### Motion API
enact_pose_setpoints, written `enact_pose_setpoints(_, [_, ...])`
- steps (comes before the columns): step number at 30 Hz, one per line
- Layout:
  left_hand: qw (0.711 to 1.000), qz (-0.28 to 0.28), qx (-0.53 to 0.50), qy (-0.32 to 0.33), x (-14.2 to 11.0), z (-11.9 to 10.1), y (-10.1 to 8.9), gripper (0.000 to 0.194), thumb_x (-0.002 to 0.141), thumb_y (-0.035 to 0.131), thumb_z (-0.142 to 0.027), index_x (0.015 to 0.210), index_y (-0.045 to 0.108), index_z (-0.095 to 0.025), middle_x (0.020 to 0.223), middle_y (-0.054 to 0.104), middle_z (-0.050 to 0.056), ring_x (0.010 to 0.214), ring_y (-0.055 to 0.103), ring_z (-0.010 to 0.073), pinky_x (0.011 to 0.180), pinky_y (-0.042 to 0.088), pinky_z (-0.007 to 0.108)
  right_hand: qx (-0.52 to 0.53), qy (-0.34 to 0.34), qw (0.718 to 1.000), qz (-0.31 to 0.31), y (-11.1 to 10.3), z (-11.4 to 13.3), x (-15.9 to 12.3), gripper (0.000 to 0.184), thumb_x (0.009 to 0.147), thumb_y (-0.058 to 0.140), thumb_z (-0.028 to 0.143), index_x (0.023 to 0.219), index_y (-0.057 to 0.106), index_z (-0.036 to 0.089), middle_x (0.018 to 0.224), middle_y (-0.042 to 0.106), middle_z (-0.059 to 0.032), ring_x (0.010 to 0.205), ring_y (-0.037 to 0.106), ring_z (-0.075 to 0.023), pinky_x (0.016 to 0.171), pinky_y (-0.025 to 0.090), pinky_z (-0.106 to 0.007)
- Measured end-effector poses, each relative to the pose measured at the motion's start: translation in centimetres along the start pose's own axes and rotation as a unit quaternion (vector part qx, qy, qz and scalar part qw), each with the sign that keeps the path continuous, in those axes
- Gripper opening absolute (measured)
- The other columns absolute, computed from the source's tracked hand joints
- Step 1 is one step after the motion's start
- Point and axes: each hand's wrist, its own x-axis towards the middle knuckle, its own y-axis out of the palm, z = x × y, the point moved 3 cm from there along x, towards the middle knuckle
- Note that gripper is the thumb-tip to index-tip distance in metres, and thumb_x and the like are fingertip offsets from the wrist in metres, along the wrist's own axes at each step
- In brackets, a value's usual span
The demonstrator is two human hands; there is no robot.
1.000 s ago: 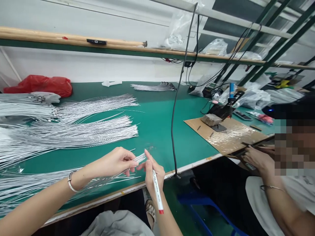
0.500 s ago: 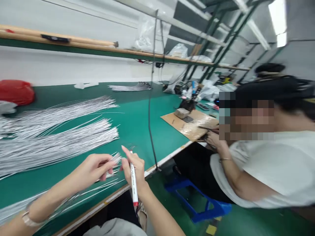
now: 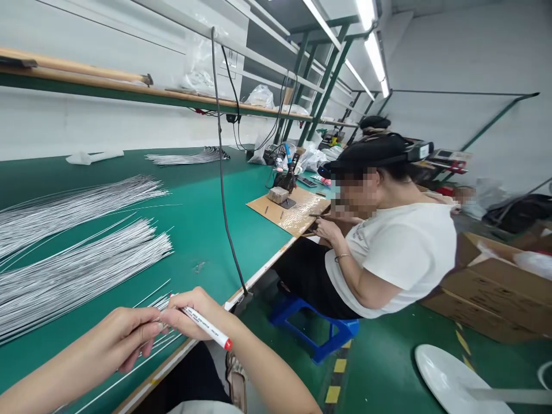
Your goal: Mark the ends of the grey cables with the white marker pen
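My left hand point(image 3: 131, 339) is closed, its thumb and fingers pinching the ends of thin wires near the table's front edge. Just right of it, my right hand point(image 3: 190, 316) is closed with a white marker pen point(image 3: 207, 328) lying through its grip, the red end pointing down and right. The fingertips of both hands meet at the wire ends, and exactly what is between them is mostly hidden. More loose wires point(image 3: 149, 353) lie under and beside my hands. Farther left, large bundles of grey-white wires point(image 3: 86, 270) are spread on the green table point(image 3: 198, 224).
A black cable point(image 3: 224, 201) hangs down to the table edge. Right of it, a co-worker point(image 3: 388, 253) sits on a blue stool point(image 3: 314, 328) beside a cardboard sheet point(image 3: 265, 213). A shelf point(image 3: 172, 95) runs above. Cardboard boxes point(image 3: 487, 293) and a white round seat point(image 3: 448, 374) stand at right.
The view has swung to the right. My hands have come together: my right fingertips, apart from the left before, now meet them at the wires, and the marker has tilted flatter.
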Motion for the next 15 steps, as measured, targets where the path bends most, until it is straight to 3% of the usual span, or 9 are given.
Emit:
enact_pose_setpoints(2, [0.998, 0.055, -0.010, -0.019, 0.1, 0.1, 0.3, 0.050, 0.083, 0.038, -0.061, 0.081, 0.066, -0.019, 0.059, 0.057, 0.003, 0.049, 0.050, 0.0151, 0.049, 0.039, 0.022, 0.001, -0.001, 1.000, -0.017, 0.0, -0.3, 0.2, 0.039, 0.083, 0.053, 0.046, 0.058, 0.053, 0.016, 0.057, 0.047, 0.0041, 0.054, 0.041, -0.0069, 0.053, 0.036, -0.018])
enact_pose_setpoints(4, [0.997, 0.066, 0.003, -0.028, 0.4, 0.3, 0.3, 0.051, 0.086, 0.035, -0.060, 0.086, 0.066, -0.019, 0.058, 0.056, 0.003, 0.052, 0.051, 0.0157, 0.052, 0.038, 0.023, 0.013, 0.002, 1.000, -0.027, 0.1, -0.5, 0.4, 0.041, 0.082, 0.053, 0.047, 0.055, 0.048, 0.016, 0.054, 0.041, 0.0049, 0.053, 0.038, -0.0069, 0.052, 0.035, -0.019])
enact_pose_setpoints(9, [1.000, 0.019, 0.018, -0.002, 0.3, -0.4, 0.3, 0.043, 0.088, 0.040, -0.054, 0.097, 0.063, -0.019, 0.068, 0.059, 0.001, 0.062, 0.054, 0.0150, 0.056, 0.037, 0.021, 0.021, 0.007, 0.999, -0.039, 0.2, -0.5, 0.2, 0.042, 0.085, 0.047, 0.042, 0.052, 0.038, 0.018, 0.051, 0.034, 0.0054, 0.051, 0.032, -0.0074, 0.050, 0.030, -0.021])
enact_pose_setpoints(15, [0.995, -0.043, 0.076, 0.038, -0.2, -1.6, 0.3, 0.040, 0.090, 0.040, -0.045, 0.074, 0.062, -0.016, 0.057, 0.050, -0.001, 0.051, 0.038, 0.0101, 0.048, 0.024, 0.021, -0.001, 0.039, 0.999, -0.035, 0.2, -1.4, -0.3, 0.041, 0.088, 0.046, 0.040, 0.054, 0.037, 0.019, 0.045, 0.036, 0.0065, 0.045, 0.032, -0.0072, 0.051, 0.030, -0.023])
